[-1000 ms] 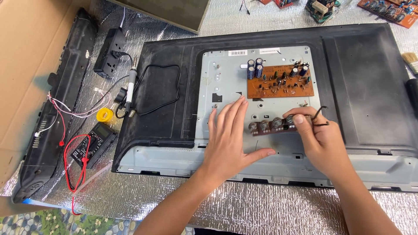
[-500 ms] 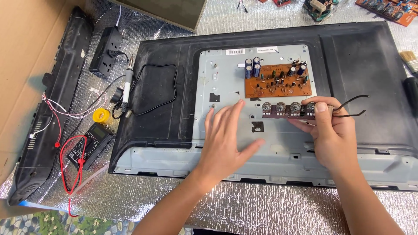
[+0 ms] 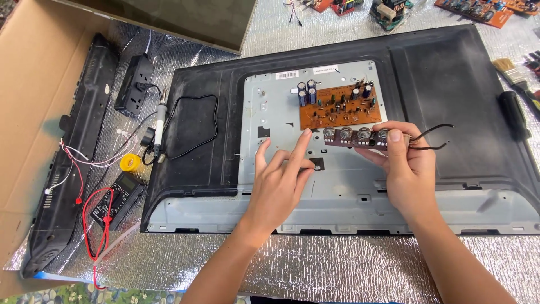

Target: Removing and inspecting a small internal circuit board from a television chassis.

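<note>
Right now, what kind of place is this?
Likely an electronics repair workspace, on a floor or low bench. An opened flat-panel TV lies back-up on foil matting, the right hand holds a narrow control board, and a soldering iron and multimeter lie beside it.

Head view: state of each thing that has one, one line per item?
Right hand: gripping the knob board.
Knob board: lifted, level, just below the orange circuit board.
Left hand: open, index finger raised towards the knob board, holding nothing.
Orange circuit board: lying on the grey metal plate.
TV chassis: lying flat, back cover off.
Multimeter: red leads attached, display unreadable.
Soldering iron: lying down, unheld.
</note>
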